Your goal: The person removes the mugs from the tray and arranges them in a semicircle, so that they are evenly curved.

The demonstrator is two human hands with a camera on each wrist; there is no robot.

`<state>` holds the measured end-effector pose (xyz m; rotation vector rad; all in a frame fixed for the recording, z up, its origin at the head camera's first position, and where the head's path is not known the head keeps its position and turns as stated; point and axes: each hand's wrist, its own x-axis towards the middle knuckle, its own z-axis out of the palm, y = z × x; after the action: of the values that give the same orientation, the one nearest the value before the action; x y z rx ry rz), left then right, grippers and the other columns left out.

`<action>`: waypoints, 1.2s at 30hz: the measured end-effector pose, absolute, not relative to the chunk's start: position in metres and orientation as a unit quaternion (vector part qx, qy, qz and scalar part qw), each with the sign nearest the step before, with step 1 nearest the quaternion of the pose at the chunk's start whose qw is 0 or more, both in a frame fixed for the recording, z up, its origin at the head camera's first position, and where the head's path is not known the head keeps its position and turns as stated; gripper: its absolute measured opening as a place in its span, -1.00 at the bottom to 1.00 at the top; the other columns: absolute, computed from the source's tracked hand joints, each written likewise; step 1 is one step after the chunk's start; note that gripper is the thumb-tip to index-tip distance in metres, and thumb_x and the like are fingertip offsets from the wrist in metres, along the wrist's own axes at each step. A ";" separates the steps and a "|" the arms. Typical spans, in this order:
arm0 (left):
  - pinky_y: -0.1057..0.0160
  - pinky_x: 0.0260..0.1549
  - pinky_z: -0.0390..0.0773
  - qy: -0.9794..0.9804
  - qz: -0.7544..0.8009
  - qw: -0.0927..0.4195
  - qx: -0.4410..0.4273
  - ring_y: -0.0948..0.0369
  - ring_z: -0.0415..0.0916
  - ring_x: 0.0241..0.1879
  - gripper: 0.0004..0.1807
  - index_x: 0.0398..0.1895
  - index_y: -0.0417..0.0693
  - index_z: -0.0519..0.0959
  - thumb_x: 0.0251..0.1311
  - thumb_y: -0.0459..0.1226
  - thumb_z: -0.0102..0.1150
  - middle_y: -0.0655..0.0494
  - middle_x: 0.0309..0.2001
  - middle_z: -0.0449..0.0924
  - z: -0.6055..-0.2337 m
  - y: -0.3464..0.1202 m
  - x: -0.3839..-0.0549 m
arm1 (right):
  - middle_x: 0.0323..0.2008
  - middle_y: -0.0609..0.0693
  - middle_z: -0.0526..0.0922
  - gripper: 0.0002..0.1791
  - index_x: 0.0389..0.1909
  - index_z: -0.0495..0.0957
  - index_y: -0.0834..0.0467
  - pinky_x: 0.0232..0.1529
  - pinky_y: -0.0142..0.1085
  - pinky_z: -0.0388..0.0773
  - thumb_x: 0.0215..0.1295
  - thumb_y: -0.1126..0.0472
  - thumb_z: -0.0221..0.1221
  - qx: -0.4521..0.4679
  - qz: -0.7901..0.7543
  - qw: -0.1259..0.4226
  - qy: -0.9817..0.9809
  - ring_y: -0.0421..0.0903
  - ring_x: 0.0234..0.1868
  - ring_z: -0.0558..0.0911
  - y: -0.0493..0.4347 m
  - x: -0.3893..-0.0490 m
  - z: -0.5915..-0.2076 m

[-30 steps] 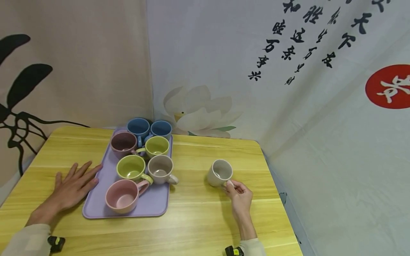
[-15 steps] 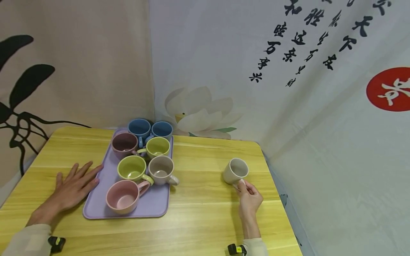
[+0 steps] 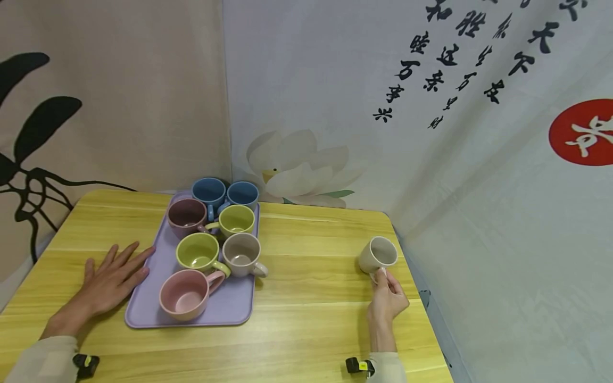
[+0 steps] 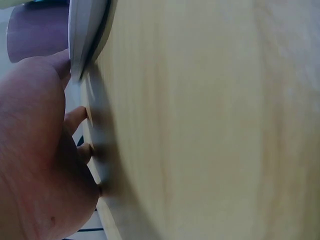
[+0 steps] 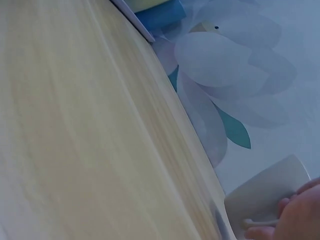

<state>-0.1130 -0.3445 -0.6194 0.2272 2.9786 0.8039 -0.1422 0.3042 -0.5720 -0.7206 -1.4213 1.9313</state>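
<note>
My right hand (image 3: 387, 300) pinches the handle of a pale grey-white mug (image 3: 371, 259) near the table's right side, its mouth facing up. The right wrist view catches the same mug (image 5: 265, 192) close over the wood, fingers at its handle. At left, my left hand (image 3: 107, 284) lies with fingers spread, fingertips at the left edge of a lilac tray (image 3: 230, 314). Standing on the tray are a pink mug (image 3: 179, 303), two yellow-green mugs (image 3: 191, 261), a grey-beige mug (image 3: 241, 260), a maroon mug (image 3: 182, 230) and two blue mugs (image 3: 209, 199).
The wooden table (image 3: 297, 330) bears the tray on its left half. Behind it hangs a pale cloth backdrop (image 3: 306, 80) with a printed lotus, dark characters and a red disc. The backdrop continues along the right side.
My right hand has carried the pale grey-white mug to the right across the table. The left hand and the mugs on the tray stay where they were.
</note>
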 end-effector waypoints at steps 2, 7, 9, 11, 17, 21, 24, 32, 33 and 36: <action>-0.83 0.45 -0.68 0.963 0.259 0.023 0.074 -0.68 -0.46 0.74 -0.29 0.90 0.27 0.02 0.83 0.08 -0.18 -0.40 0.86 -0.22 -0.620 -0.345 -0.113 | -0.36 -0.07 0.79 -0.77 0.02 0.80 0.43 0.02 -0.23 0.90 0.45 0.38 0.48 -0.282 0.731 0.326 -0.529 -0.15 -0.25 0.87 0.307 -0.143 -0.571; -0.86 0.44 -0.62 0.963 0.257 0.021 0.073 -0.69 -0.42 0.73 -0.29 0.89 0.26 0.03 0.83 0.08 -0.17 -0.41 0.85 -0.20 -0.619 -0.344 -0.113 | -0.36 -0.11 0.78 -0.84 -0.05 0.83 0.37 -0.04 -0.31 0.89 0.42 0.40 0.48 -0.304 0.720 0.359 -0.511 -0.24 -0.26 0.82 0.316 -0.144 -0.571; -0.85 0.44 -0.64 0.964 0.256 0.025 0.072 -0.69 -0.44 0.73 -0.29 0.90 0.26 0.01 0.83 0.08 -0.19 -0.41 0.85 -0.21 -0.618 -0.344 -0.113 | -0.36 -0.11 0.80 -0.88 -0.09 0.84 0.34 -0.07 -0.32 0.89 0.41 0.40 0.49 -0.312 0.716 0.367 -0.506 -0.22 -0.25 0.84 0.320 -0.144 -0.572; -0.86 0.44 -0.62 0.964 0.255 0.026 0.070 -0.69 -0.42 0.73 -0.29 0.89 0.25 0.03 0.83 0.09 -0.18 -0.42 0.85 -0.20 -0.617 -0.343 -0.113 | -0.38 -0.11 0.80 -0.91 -0.14 0.84 0.32 -0.11 -0.34 0.88 0.40 0.39 0.49 -0.322 0.712 0.372 -0.501 -0.21 -0.27 0.86 0.325 -0.143 -0.573; -0.87 0.44 -0.58 0.965 0.251 0.029 0.071 -0.70 -0.41 0.73 -0.29 0.89 0.22 0.03 0.83 0.08 -0.18 -0.43 0.85 -0.20 -0.614 -0.342 -0.111 | -0.43 -0.11 0.80 -0.97 -0.24 0.85 0.29 -0.24 -0.38 0.85 0.40 0.44 0.45 -0.339 0.710 0.390 -0.478 -0.23 -0.41 0.84 0.334 -0.141 -0.573; -0.88 0.44 -0.54 0.965 0.249 0.029 0.071 -0.71 -0.38 0.72 -0.29 0.89 0.21 0.03 0.83 0.07 -0.18 -0.44 0.84 -0.18 -0.611 -0.341 -0.111 | -0.45 -0.10 0.81 -0.95 -0.24 0.85 0.32 -0.27 -0.38 0.84 0.40 0.48 0.43 -0.338 0.714 0.403 -0.463 -0.24 -0.48 0.80 0.338 -0.141 -0.573; -0.89 0.44 -0.54 0.965 0.249 0.030 0.071 -0.72 -0.39 0.72 -0.29 0.89 0.20 0.02 0.83 0.07 -0.19 -0.45 0.84 -0.18 -0.610 -0.340 -0.110 | -0.49 -0.10 0.79 -0.97 -0.20 0.85 0.34 -0.26 -0.38 0.84 0.40 0.46 0.46 -0.339 0.713 0.409 -0.457 -0.25 -0.46 0.79 0.340 -0.139 -0.573; -0.88 0.44 -0.57 0.965 0.249 0.031 0.071 -0.72 -0.39 0.72 -0.29 0.90 0.21 0.01 0.83 0.07 -0.19 -0.46 0.84 -0.19 -0.611 -0.341 -0.110 | -0.46 -0.12 0.79 -0.88 -0.12 0.83 0.39 -0.21 -0.42 0.81 0.39 0.43 0.49 -0.349 0.701 0.416 -0.461 -0.25 -0.35 0.75 0.344 -0.134 -0.576; -0.88 0.44 -0.56 0.965 0.249 0.031 0.071 -0.72 -0.39 0.72 -0.29 0.90 0.21 0.01 0.83 0.07 -0.19 -0.46 0.84 -0.18 -0.611 -0.341 -0.111 | -0.47 -0.13 0.79 -0.90 -0.13 0.83 0.38 -0.21 -0.43 0.80 0.39 0.43 0.49 -0.352 0.698 0.418 -0.463 -0.25 -0.35 0.74 0.345 -0.133 -0.577; -0.88 0.44 -0.57 0.965 0.250 0.031 0.071 -0.72 -0.40 0.72 -0.29 0.90 0.22 0.01 0.83 0.07 -0.19 -0.46 0.84 -0.18 -0.611 -0.341 -0.111 | -0.46 -0.15 0.78 -0.91 -0.15 0.83 0.35 -0.21 -0.44 0.76 0.39 0.41 0.50 -0.365 0.685 0.423 -0.468 -0.26 -0.32 0.72 0.345 -0.132 -0.578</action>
<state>-0.1107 -0.3409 -0.6114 0.2177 2.9728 0.7715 -0.1323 0.3449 -0.5782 -0.9145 -1.1706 1.7148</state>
